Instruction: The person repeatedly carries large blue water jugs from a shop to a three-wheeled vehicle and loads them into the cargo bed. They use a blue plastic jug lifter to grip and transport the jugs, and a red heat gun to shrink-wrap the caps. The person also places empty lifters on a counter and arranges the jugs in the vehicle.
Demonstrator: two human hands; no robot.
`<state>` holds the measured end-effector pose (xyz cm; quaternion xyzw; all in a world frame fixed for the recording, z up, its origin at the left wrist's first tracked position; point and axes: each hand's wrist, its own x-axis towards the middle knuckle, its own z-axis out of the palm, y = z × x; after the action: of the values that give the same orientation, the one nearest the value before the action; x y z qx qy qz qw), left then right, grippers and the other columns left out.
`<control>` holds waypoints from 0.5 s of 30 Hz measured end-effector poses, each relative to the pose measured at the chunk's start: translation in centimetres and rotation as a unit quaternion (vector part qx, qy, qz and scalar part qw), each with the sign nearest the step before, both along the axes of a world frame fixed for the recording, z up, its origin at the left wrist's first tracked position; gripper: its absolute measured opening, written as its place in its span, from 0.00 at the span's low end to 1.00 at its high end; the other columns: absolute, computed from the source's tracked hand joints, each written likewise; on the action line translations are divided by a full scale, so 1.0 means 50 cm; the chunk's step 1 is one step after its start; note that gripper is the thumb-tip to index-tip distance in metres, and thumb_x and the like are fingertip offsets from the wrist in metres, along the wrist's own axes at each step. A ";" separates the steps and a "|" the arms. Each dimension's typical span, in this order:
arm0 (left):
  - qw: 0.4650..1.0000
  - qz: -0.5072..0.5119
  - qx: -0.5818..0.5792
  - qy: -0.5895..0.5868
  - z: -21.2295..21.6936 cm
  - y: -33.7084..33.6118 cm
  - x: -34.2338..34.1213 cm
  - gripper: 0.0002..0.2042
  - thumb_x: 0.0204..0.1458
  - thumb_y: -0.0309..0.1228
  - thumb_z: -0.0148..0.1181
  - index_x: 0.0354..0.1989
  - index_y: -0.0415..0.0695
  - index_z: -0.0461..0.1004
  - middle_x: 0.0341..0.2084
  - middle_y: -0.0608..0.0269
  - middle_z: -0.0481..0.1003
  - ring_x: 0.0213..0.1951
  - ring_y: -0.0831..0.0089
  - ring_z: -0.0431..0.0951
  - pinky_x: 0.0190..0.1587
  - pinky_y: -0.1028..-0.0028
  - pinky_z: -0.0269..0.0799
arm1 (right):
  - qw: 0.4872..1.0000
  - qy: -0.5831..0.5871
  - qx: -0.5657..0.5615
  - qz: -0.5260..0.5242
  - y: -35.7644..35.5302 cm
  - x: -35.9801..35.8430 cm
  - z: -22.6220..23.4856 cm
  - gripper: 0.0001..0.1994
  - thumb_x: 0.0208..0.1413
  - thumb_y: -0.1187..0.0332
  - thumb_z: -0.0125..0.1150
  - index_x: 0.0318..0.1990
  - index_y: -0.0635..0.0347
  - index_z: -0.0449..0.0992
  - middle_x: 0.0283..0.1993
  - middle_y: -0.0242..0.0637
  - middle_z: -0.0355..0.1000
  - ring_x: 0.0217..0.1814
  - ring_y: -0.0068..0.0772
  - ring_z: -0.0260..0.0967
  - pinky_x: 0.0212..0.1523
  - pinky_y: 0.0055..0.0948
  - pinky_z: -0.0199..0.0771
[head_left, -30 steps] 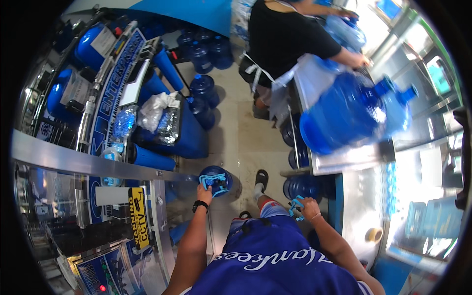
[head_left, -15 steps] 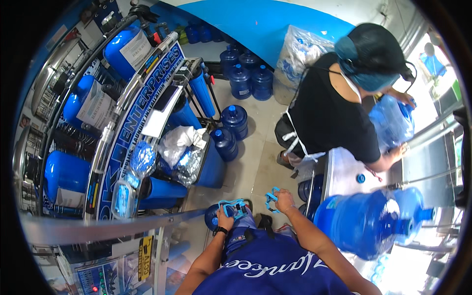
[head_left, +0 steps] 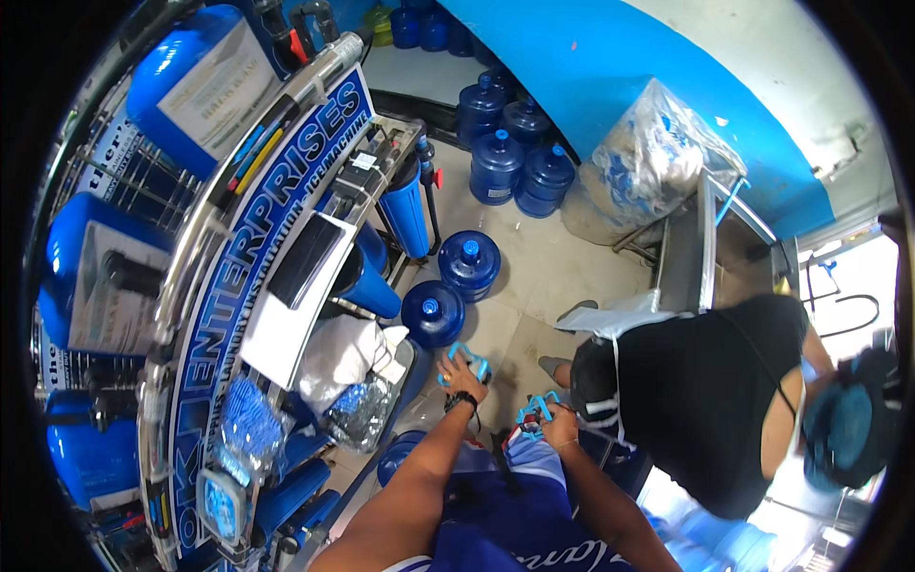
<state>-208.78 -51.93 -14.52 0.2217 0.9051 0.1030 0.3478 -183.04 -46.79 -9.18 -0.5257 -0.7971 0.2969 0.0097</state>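
My left hand (head_left: pixel 463 374) is closed on a light-blue jug carry handle (head_left: pixel 484 366), just short of two blue water jugs (head_left: pixel 468 267) standing on the floor. Both jugs have blue caps. My right hand (head_left: pixel 562 426) grips another light-blue carry handle (head_left: pixel 527 414) close to my legs, with small red parts beside it. Part of one more blue jug (head_left: pixel 398 456) shows below my left wrist, mostly covered by my arm.
Several capped jugs (head_left: pixel 496 170) stand by the blue wall. A co-worker in black (head_left: pixel 705 400) bends over at right. Large plastic bags (head_left: pixel 653 157) lean near a metal sink (head_left: pixel 686 238). Left lies a counter with filter housings (head_left: pixel 405 214), a bin with bags (head_left: pixel 367 410) and blue tanks.
My view has swung right and nearer the floor jugs. My left hand has reached forward with its handle, while the right has drawn closer to my legs. The co-worker has bent lower.
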 end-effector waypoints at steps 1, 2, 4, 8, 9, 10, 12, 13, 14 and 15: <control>0.999 0.026 -0.005 0.034 -0.005 0.050 -0.033 0.55 0.39 0.35 0.75 0.75 0.44 0.43 0.74 0.46 0.38 0.75 0.42 0.38 0.66 0.30 0.52 | 0.998 0.056 -0.013 -0.037 0.023 -0.018 -0.020 0.08 0.43 0.73 0.68 0.34 0.53 0.84 0.37 0.46 0.78 0.41 0.52 0.76 0.47 0.46 0.76; 0.996 0.051 -0.008 0.070 -0.014 0.100 -0.067 0.54 0.40 0.33 0.74 0.75 0.42 0.43 0.74 0.46 0.38 0.75 0.43 0.38 0.67 0.31 0.52 | 0.992 0.059 -0.063 -0.088 0.044 -0.048 -0.048 0.08 0.42 0.73 0.68 0.33 0.54 0.84 0.36 0.47 0.77 0.41 0.51 0.76 0.46 0.46 0.76; 0.992 0.107 -0.021 0.068 -0.046 0.177 -0.141 0.54 0.41 0.33 0.73 0.76 0.43 0.42 0.75 0.47 0.36 0.76 0.43 0.37 0.67 0.31 0.51 | 0.972 0.057 -0.135 -0.186 0.082 -0.108 -0.107 0.08 0.40 0.74 0.69 0.32 0.54 0.84 0.36 0.48 0.77 0.41 0.51 0.76 0.44 0.46 0.77; 0.975 0.174 -0.092 0.107 -0.152 0.250 -0.261 0.58 0.40 0.35 0.76 0.76 0.43 0.39 0.76 0.46 0.34 0.76 0.43 0.34 0.69 0.34 0.51 | 0.979 0.095 -0.016 -0.180 0.185 -0.270 -0.214 0.07 0.39 0.72 0.72 0.30 0.55 0.84 0.36 0.47 0.77 0.42 0.50 0.76 0.45 0.45 0.76; 0.970 0.191 -0.116 0.098 -0.183 0.255 -0.288 0.60 0.39 0.35 0.76 0.76 0.42 0.36 0.76 0.47 0.35 0.76 0.43 0.35 0.69 0.34 0.50 | 0.987 0.056 -0.012 -0.147 0.226 -0.319 -0.236 0.10 0.41 0.72 0.71 0.35 0.54 0.84 0.43 0.46 0.79 0.52 0.53 0.74 0.58 0.46 0.72; 0.964 0.206 -0.114 0.122 -0.213 0.256 -0.309 0.62 0.36 0.36 0.77 0.76 0.42 0.35 0.75 0.46 0.37 0.76 0.43 0.37 0.69 0.35 0.49 | 0.988 0.069 0.055 -0.124 0.275 -0.381 -0.261 0.12 0.41 0.73 0.72 0.37 0.54 0.84 0.48 0.46 0.77 0.56 0.53 0.71 0.59 0.47 0.70; 0.963 0.212 -0.139 0.093 -0.270 0.251 -0.336 0.62 0.35 0.37 0.77 0.76 0.44 0.36 0.74 0.43 0.37 0.75 0.43 0.40 0.70 0.35 0.47 | 0.985 0.097 0.131 -0.058 0.356 -0.485 -0.295 0.15 0.40 0.73 0.73 0.40 0.53 0.84 0.57 0.44 0.72 0.64 0.56 0.64 0.65 0.51 0.63; 0.963 0.199 -0.130 0.124 -0.295 0.250 -0.349 0.61 0.36 0.38 0.77 0.76 0.45 0.38 0.74 0.43 0.39 0.75 0.43 0.43 0.70 0.35 0.48 | 0.986 0.112 0.126 -0.020 0.414 -0.538 -0.315 0.16 0.40 0.73 0.73 0.41 0.53 0.83 0.61 0.44 0.69 0.69 0.58 0.59 0.68 0.55 0.59; 0.967 0.187 -0.119 0.124 -0.319 0.252 -0.358 0.60 0.36 0.40 0.77 0.76 0.46 0.39 0.73 0.42 0.41 0.74 0.43 0.45 0.69 0.35 0.48 | 0.977 0.135 0.158 0.037 0.467 -0.589 -0.334 0.17 0.39 0.73 0.73 0.41 0.52 0.83 0.62 0.44 0.67 0.71 0.60 0.57 0.69 0.57 0.57; 0.970 0.178 -0.136 0.093 -0.340 0.255 -0.364 0.58 0.37 0.41 0.76 0.75 0.46 0.41 0.73 0.41 0.43 0.74 0.43 0.47 0.69 0.35 0.48 | 0.974 0.136 0.160 0.086 0.513 -0.633 -0.354 0.18 0.38 0.73 0.74 0.42 0.51 0.83 0.64 0.43 0.66 0.72 0.61 0.54 0.70 0.59 0.55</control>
<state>-226.99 -39.19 -31.53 0.0157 0.9639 0.0180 0.2653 -214.70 -21.14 -26.90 -0.4018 -0.8677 0.2337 0.1762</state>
